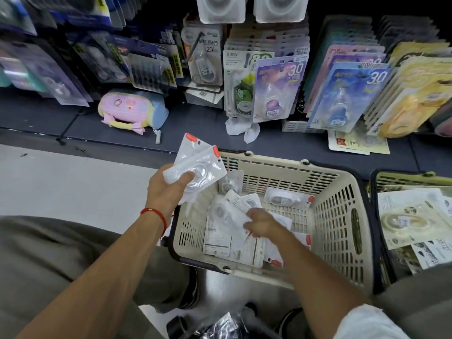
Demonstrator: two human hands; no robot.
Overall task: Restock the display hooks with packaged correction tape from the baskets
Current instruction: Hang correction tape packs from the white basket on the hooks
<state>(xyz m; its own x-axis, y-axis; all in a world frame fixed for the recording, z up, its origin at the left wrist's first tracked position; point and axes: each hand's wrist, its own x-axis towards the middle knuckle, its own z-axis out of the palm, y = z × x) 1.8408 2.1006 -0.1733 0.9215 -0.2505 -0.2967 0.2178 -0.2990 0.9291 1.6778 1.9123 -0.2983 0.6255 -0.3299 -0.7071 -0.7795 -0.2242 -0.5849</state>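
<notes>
A beige plastic basket (pixel 342 216) sits on the floor in front of me, with several white correction tape packs (pixel 286 199) lying loose inside. My left hand (pixel 166 189) grips a small stack of white packs (pixel 198 162) with red corner tags, held above the basket's left rim. My right hand (pixel 261 222) is down inside the basket, its fingers curled round a white pack (pixel 234 211) there. Display hooks with hanging correction tape packs (pixel 278 89) fill the shelf wall ahead.
A second dark-rimmed basket (pixel 374 182) at the right holds yellowish packs. On the low shelf lie a pink plush pencil case (pixel 132 108), crumpled white paper (pixel 242 129) and loose cards. My knees frame the basket; a dark bag lies at the bottom.
</notes>
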